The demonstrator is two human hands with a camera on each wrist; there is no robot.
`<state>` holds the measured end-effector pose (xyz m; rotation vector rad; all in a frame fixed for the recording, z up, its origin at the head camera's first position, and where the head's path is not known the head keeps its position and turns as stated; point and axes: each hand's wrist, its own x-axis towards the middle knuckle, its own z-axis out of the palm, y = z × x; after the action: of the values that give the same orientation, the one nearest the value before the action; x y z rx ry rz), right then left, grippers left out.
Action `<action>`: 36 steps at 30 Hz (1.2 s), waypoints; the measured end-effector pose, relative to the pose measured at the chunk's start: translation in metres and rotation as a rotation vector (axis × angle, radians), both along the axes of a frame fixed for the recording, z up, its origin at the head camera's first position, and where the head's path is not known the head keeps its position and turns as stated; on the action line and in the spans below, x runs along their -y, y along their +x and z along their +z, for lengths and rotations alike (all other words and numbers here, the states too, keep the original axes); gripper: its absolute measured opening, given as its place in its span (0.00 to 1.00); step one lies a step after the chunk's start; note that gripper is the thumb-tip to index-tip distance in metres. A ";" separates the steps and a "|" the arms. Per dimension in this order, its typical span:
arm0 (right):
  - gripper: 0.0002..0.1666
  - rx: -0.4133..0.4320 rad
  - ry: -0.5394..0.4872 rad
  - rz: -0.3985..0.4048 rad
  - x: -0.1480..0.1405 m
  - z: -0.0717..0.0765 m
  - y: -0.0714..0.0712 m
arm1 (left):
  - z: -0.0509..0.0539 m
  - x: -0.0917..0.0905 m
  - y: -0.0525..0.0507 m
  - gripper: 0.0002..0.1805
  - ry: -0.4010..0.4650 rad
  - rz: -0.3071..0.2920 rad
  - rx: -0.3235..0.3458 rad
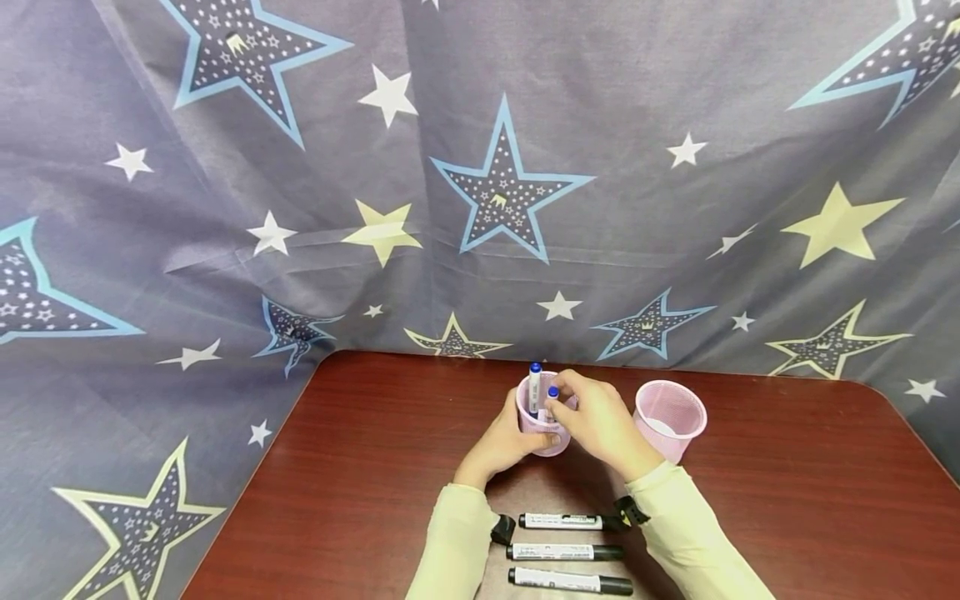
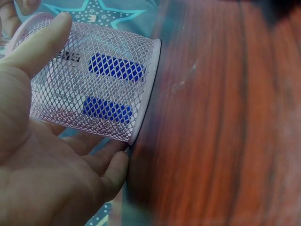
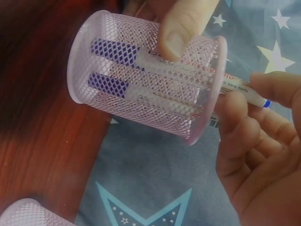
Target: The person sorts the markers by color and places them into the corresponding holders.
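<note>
A pink mesh pen cup (image 1: 545, 443) stands on the table, gripped round its side by my left hand (image 1: 501, 446). Two blue-capped whiteboard markers are inside it, caps down, as the mesh shows in both wrist views. One marker (image 1: 534, 392) leans at the cup's left side. My right hand (image 1: 600, 417) pinches the other marker (image 3: 240, 87) near its upper end, above the rim. In the left wrist view the thumb (image 2: 44, 44) lies along the mesh wall (image 2: 75, 89).
A second pink mesh cup (image 1: 670, 421) stands to the right, close to my right wrist. Three black-capped markers (image 1: 558, 522) lie in a row near the front, between my forearms. A star-patterned cloth (image 1: 480, 292) hangs behind the reddish-brown table (image 1: 787, 475).
</note>
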<state>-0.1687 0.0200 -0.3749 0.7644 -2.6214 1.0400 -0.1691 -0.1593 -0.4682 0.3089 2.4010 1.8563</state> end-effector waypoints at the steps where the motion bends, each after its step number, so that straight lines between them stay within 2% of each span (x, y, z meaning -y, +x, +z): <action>1: 0.09 0.003 0.002 -0.001 0.000 -0.001 0.000 | 0.000 0.000 0.000 0.51 0.005 0.000 -0.002; 5: 0.09 0.017 0.005 -0.005 0.000 -0.002 -0.001 | 0.001 -0.001 0.000 0.51 0.014 0.002 -0.015; 20: 0.09 0.016 -0.018 -0.001 -0.002 0.001 -0.002 | 0.001 0.000 0.001 0.52 -0.005 0.001 0.014; 31: 0.11 -0.037 -0.009 -0.001 -0.004 0.012 -0.001 | 0.001 0.000 0.001 0.53 -0.009 -0.003 0.004; 36: 0.10 -0.041 -0.060 -0.004 -0.012 0.024 0.003 | 0.001 0.000 0.001 0.53 -0.017 0.006 0.002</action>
<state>-0.1659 0.0315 -0.3512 0.7590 -2.5437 1.0851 -0.1676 -0.1597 -0.4671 0.2985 2.4172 1.8372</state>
